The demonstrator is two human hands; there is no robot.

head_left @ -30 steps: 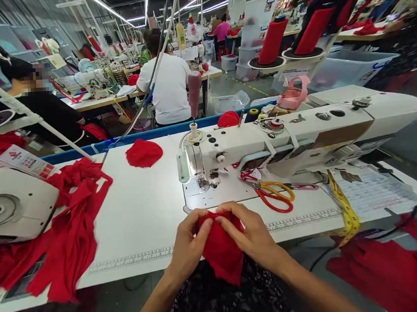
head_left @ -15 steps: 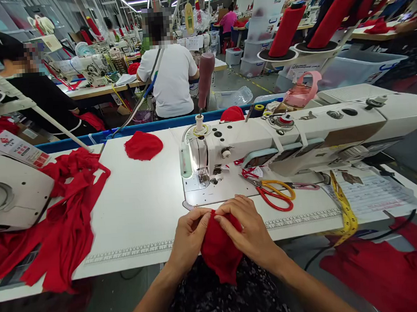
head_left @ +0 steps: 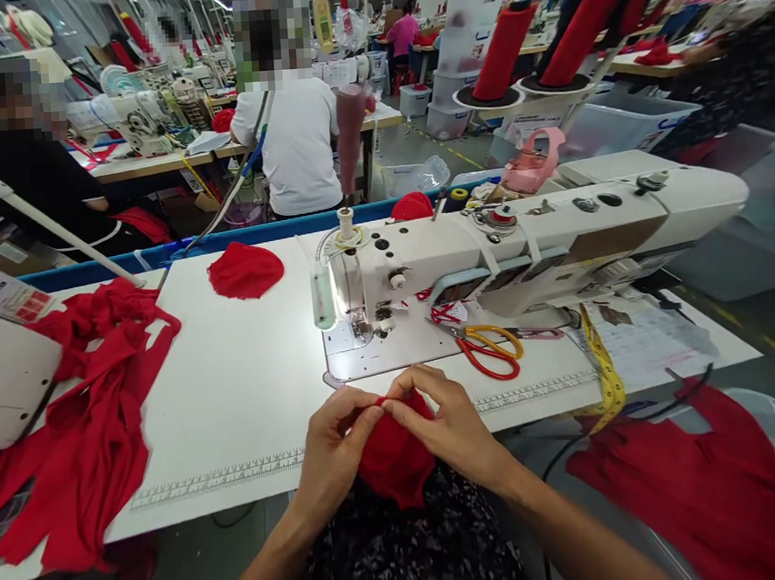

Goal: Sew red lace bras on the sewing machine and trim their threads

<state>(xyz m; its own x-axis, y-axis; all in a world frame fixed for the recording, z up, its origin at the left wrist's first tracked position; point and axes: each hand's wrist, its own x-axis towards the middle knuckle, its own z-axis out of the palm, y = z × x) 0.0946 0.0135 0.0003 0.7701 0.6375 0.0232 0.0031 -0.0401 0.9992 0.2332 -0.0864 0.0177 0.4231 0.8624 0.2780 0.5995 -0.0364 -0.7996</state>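
Note:
A piece of red fabric [head_left: 398, 460] hangs from my fingertips over the front edge of the table, in front of my lap. My left hand [head_left: 337, 437] pinches its top edge from the left. Right beside it, my right hand [head_left: 438, 418] pinches the same edge, thumb and forefinger closed. The fingertips of both hands almost meet. Just beyond them stands a white sewing machine [head_left: 438, 256], its lamp lit over the metal needle plate [head_left: 352, 355]. Scissors [head_left: 486, 345] with red and orange handles lie to the right of the needle area.
A round red fabric piece [head_left: 245, 271] lies left of the machine. Red strips [head_left: 106, 403] are heaped at the far left. A yellow tape measure [head_left: 606, 377] hangs over the edge at right, near red fabric [head_left: 693, 464] in a bin. A person in white [head_left: 300, 146] sits ahead.
The view has shifted, so the table and machine appear farther left. Both hands still pinch the fabric's top edge, with their fingertips close together.

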